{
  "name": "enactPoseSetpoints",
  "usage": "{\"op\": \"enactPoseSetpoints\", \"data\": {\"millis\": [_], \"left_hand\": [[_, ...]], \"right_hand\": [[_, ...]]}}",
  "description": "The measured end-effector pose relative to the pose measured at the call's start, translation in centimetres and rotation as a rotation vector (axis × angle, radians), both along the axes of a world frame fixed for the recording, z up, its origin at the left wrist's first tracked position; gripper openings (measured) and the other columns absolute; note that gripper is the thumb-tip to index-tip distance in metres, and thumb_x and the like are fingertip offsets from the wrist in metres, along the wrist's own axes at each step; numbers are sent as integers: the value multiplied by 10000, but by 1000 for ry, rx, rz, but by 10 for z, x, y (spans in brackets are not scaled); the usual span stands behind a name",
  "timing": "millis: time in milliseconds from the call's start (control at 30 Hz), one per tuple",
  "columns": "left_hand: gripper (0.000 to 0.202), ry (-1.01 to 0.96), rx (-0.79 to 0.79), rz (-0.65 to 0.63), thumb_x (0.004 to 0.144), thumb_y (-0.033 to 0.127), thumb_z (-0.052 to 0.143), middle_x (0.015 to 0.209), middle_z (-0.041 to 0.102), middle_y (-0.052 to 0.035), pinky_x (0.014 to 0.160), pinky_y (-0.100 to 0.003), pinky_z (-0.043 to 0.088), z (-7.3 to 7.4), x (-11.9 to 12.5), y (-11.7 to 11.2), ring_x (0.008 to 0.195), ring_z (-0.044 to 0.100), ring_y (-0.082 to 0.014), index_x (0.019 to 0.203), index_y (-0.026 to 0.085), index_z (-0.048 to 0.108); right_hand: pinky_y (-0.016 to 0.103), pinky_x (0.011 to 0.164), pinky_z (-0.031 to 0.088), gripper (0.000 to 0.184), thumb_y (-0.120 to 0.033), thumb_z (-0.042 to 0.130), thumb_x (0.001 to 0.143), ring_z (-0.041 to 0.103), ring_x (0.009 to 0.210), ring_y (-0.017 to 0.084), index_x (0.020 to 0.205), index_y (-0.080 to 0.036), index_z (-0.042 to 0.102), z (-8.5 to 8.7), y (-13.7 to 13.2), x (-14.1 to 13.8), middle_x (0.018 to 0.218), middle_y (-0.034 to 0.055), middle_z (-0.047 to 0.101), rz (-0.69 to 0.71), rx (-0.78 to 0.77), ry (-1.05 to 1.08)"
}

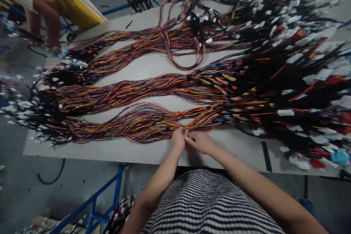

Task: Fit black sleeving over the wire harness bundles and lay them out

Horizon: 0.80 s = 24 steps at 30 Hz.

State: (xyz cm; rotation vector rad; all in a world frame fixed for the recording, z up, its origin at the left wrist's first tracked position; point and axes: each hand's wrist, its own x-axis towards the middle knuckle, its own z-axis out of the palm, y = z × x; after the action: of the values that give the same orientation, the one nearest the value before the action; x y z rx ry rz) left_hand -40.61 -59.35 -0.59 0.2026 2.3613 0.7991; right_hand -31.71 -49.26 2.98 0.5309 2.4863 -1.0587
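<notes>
Both my hands are at the near edge of a long wire harness (142,126), a bundle of thin orange, yellow, red and blue wires lying on a grey work board (137,151). My left hand (178,138) has its fingertips closed on wires at the bundle's edge. My right hand (199,142) reaches in from the right, and its fingertips pinch the same strands beside my left hand. Two more harnesses (137,93) lie farther along the board. Their ends fan into black wires with white-labelled connectors (301,80).
A co-worker's arm and sleeve (44,11) stand at the top left of the board, beside a yellow panel (78,11). Blue steel frames (105,197) support the board. A black tape strip (265,155) crosses its near edge, and a black cable (52,173) lies on the floor.
</notes>
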Motion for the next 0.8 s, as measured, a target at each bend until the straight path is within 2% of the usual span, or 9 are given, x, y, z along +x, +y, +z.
{"op": "enactPoseSetpoints", "data": {"millis": [100,200,333,433,500,533,600,700,800], "left_hand": [[179,-95,180,163,715,179,634,543,512,26,596,-227,313,0,0,1,553,449,-119,560,174,547],[254,-314,329,292,712,256,640,478,393,61,537,-218,266,7,1,-4,491,348,-91,540,182,468],[327,-579,474,233,657,412,738,510,392,72,505,-212,243,34,-2,-21,477,298,-67,623,170,520],[367,-622,638,99,660,445,774,707,553,7,608,-212,372,62,-12,-34,617,465,-84,672,155,550],[379,-636,698,47,690,459,768,824,613,-34,721,-246,436,75,-26,-42,741,553,-119,700,154,544],[389,-639,694,45,701,476,760,816,625,-40,739,-265,452,78,-33,-46,751,575,-134,719,159,534],[401,-611,660,74,708,502,746,720,626,-21,703,-279,465,76,-49,-49,684,590,-144,807,176,534],[391,-458,610,87,727,451,721,667,615,8,608,-248,434,53,-62,-40,571,556,-126,980,194,570],[203,-260,498,105,762,330,664,641,588,12,566,-230,392,22,-57,-13,529,510,-113,902,188,626]], "right_hand": [[257,667,373,290,-370,470,968,621,887,190,1037,-238,720,-1,33,-46,1018,57,683,-85,129,88],[270,695,388,298,-271,490,941,619,948,218,1146,-227,701,-11,46,-92,1079,90,661,64,191,54],[278,739,396,232,-207,552,885,618,948,237,1009,-155,742,-28,47,-122,1031,134,673,162,141,12],[257,731,397,181,-222,583,871,614,931,213,926,-156,742,-37,52,-127,998,108,692,141,96,23],[243,678,399,174,-253,578,873,609,830,182,857,-154,720,-38,56,-125,898,79,698,54,23,26],[237,647,398,183,-277,577,868,593,758,165,804,-150,692,-36,57,-122,821,64,685,-50,-69,50],[233,580,381,256,-368,589,842,511,604,131,689,-162,590,-24,56,-109,656,26,602,-336,-366,161],[231,509,318,409,-543,638,762,348,490,93,644,-199,451,7,46,-76,537,-32,430,-662,-797,369],[236,480,257,473,-613,659,724,274,470,89,661,-215,410,37,29,-42,502,-52,339,-815,-886,419]]}}
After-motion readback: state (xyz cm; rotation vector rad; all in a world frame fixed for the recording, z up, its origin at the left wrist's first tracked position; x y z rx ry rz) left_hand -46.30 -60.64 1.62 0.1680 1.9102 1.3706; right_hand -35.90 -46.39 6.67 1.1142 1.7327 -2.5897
